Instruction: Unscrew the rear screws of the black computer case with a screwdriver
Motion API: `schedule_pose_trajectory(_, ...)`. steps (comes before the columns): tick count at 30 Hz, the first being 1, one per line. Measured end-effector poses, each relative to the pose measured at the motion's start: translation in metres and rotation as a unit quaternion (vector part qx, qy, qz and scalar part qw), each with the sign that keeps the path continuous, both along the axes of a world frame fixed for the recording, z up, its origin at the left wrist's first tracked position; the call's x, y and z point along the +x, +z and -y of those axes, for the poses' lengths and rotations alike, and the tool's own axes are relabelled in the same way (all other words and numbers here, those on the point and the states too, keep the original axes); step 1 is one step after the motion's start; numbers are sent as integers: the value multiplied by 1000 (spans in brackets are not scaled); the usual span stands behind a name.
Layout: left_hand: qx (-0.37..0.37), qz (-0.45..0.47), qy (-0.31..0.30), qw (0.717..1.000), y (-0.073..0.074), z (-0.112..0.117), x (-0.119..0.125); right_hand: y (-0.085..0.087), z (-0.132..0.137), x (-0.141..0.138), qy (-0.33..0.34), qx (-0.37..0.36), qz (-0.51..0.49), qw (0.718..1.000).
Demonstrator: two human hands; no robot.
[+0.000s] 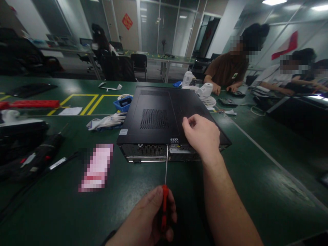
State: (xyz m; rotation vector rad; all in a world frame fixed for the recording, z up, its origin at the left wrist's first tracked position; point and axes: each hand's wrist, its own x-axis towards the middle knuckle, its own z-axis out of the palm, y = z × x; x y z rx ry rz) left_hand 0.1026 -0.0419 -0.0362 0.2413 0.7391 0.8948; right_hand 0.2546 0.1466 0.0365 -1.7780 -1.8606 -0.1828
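A black desktop computer case (156, 99) lies flat on the green table, its rear panel with vents and ports facing me. My left hand (156, 212) is closed around the red handle of a screwdriver (165, 198). The long thin shaft points away from me, and its tip meets the upper edge of the rear panel near the middle. My right hand (202, 133) is over the right part of the case top, thumb and fingers curled together. Whatever is inside those fingers, if anything, is hidden.
White gloves (107, 122) and a blue bin (124, 103) lie left of the case. A blurred pink-and-white item (98, 167) and a black power tool (43, 153) are nearer left. Behind stand white fans (205, 90). A co-worker (228, 68) leans over the table at back right.
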Motion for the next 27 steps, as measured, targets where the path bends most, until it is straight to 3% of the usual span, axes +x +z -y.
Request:
schedule_pose_trajectory(4, -22, 21, -21, 999, -1, 0, 1, 0, 0, 0, 1, 1, -5, 1000)
schedule_pose_trajectory(27, -30, 35, -10, 999, 2, 2, 0, 1, 0, -1, 2, 1, 0, 1000)
